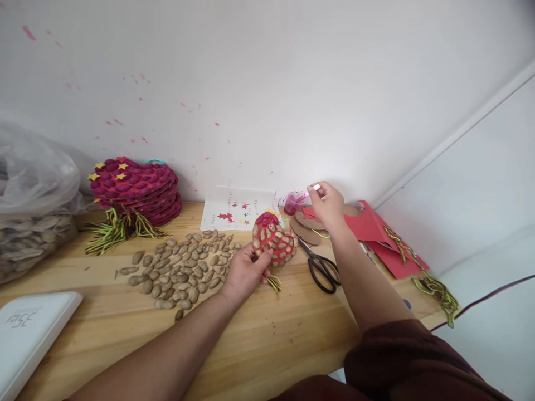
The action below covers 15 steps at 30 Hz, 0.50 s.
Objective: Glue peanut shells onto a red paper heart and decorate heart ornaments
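Observation:
My left hand (247, 270) pinches the lower left edge of a round red piece (276, 245) covered with peanuts. The peanuts at its top are painted magenta, and green-yellow strings hang from its bottom. Up and to the right, my right hand (328, 205) holds a white-handled brush (311, 191) whose tip points into a small clear cup (293, 201) of magenta paint by the wall. Loose peanuts (184, 267) lie to the left of my left hand. Behind the red piece is a white sheet (215, 209) with star stickers.
Black scissors (321, 270), cardboard discs (305, 228), red paper (365, 225) and green string (438, 292) are at the right. A stack of magenta peanut pieces (137, 186) and a plastic bag of peanuts (31, 239) stand at the left. A white device (35, 334) lies front left.

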Each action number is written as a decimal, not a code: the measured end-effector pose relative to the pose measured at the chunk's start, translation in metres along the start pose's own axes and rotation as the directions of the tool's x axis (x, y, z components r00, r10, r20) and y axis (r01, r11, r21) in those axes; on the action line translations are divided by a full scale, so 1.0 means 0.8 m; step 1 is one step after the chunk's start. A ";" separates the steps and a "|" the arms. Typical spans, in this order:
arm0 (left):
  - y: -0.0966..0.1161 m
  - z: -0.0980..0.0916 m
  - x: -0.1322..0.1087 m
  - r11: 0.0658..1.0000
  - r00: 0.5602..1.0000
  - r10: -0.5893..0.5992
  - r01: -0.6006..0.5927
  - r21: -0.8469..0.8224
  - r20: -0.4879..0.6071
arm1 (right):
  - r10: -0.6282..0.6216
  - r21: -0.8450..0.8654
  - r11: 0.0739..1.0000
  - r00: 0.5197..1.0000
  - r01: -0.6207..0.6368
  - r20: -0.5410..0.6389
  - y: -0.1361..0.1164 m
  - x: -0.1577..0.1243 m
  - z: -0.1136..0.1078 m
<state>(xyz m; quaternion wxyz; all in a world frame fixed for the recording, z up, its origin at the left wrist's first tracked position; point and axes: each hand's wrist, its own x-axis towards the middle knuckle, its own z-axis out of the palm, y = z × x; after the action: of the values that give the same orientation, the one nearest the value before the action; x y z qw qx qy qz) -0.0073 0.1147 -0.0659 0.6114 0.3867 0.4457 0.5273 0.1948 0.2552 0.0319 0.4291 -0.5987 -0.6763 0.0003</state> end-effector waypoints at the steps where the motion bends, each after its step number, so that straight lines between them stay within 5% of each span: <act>1: 0.000 0.000 0.000 1.000 1.000 0.000 0.000 -0.002 0.002 | 0.007 0.044 0.999 1.000 -0.006 -0.025 -0.005 -0.006 -0.007; 5: 0.004 0.000 -0.003 1.000 1.000 0.000 0.000 -0.008 0.009 | 0.027 0.234 0.972 0.998 -0.014 -0.053 -0.032 -0.044 -0.034; 8: 0.006 0.001 -0.005 1.000 1.000 0.012 -0.012 -0.016 0.007 | 0.049 0.539 0.842 0.998 -0.020 -0.039 -0.058 -0.082 -0.051; 15: 0.003 -0.001 -0.007 0.995 0.997 0.067 -0.068 0.072 0.025 | -0.065 0.485 0.865 0.987 0.129 -0.146 -0.091 -0.133 -0.050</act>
<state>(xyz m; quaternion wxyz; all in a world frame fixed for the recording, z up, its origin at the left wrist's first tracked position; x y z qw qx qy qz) -0.0087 0.1091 -0.0632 0.5837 0.4297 0.4443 0.5265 0.1501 0.1278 0.0324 0.6084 -0.4336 -0.6549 0.1135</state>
